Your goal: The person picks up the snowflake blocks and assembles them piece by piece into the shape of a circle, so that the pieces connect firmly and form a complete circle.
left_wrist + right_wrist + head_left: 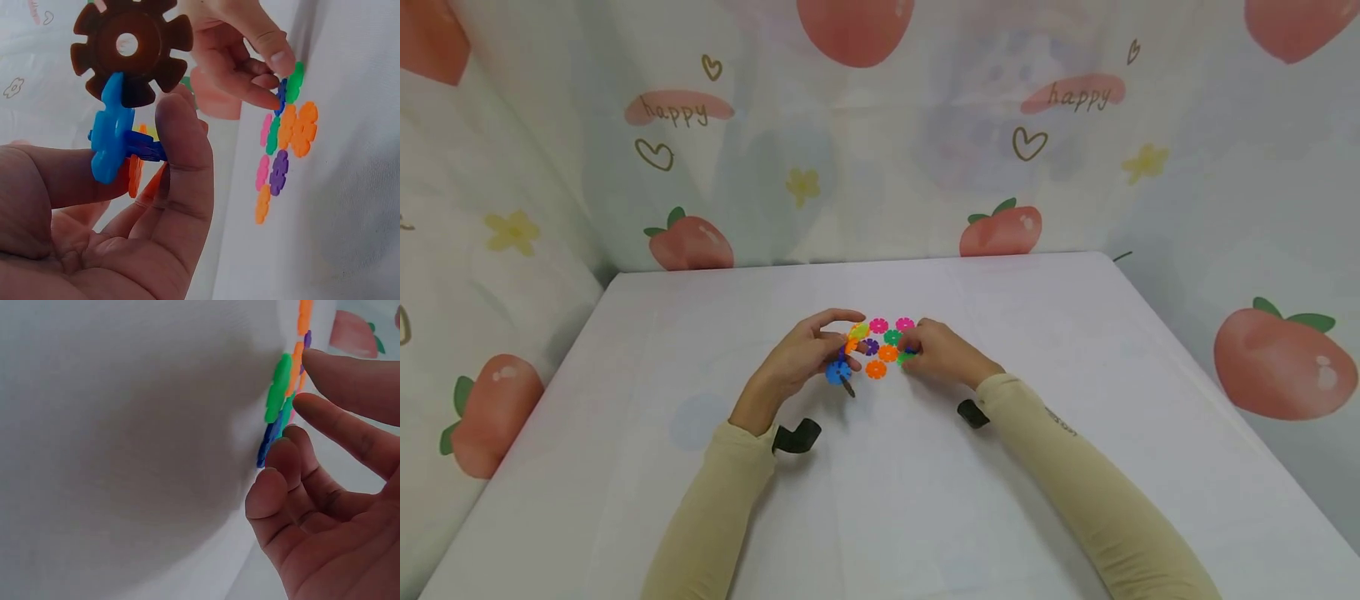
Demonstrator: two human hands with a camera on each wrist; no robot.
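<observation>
My left hand point(801, 357) pinches a cluster of joined plastic snowflake discs between thumb and fingers. In the left wrist view it includes a brown disc point(100, 47) on top, a blue disc point(107, 147), a dark purple-blue disc point(142, 147) and an orange disc point(134, 181); a yellow disc point(860, 332) shows in the head view. Over the loose discs hovers my right hand point(943, 350), thumb and index finger apart, the other fingers loosely bent, nothing between them. Nearest its fingertips lie a green disc point(278, 387) and a dark blue disc point(267, 447).
More loose discs lie flat between the hands: two pink, including one pink disc point(878, 326), a purple disc point(279, 173), a teal disc point(892, 337) and several orange ones, such as the orange disc point(876, 369). A patterned cloth point(880, 167) stands behind the white table point(880, 500).
</observation>
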